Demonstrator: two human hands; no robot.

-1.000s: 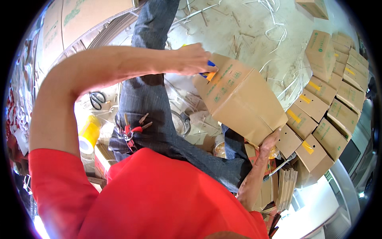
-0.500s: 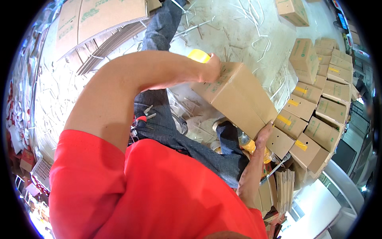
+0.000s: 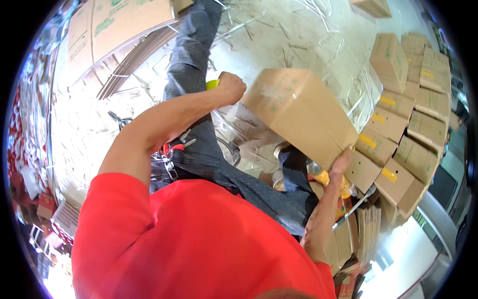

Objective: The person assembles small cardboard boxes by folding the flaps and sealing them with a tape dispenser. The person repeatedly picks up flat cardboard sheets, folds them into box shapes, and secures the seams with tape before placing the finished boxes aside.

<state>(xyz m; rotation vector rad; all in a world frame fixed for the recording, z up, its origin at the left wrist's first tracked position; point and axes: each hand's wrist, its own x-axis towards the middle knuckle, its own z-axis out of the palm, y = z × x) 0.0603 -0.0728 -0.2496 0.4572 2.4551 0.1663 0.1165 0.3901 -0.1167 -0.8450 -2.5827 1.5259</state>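
Observation:
My left hand is closed on a roll of yellow tape, mostly hidden behind the fingers. It sits left of a brown cardboard box, with a gap between them. My right hand grips that box at its near right edge, and the box tilts in front of my knees. Green print marks the box's left face, which is slightly blurred.
Stacked cardboard boxes, several with yellow tape strips, stand at the right. Flattened cartons lie in a pile at the upper left. White straps litter the floor. Keys hang at my waist.
My left hand has come off the box and drawn back left and slightly down with the tape roll. The box, still in my right hand, has shifted a little right.

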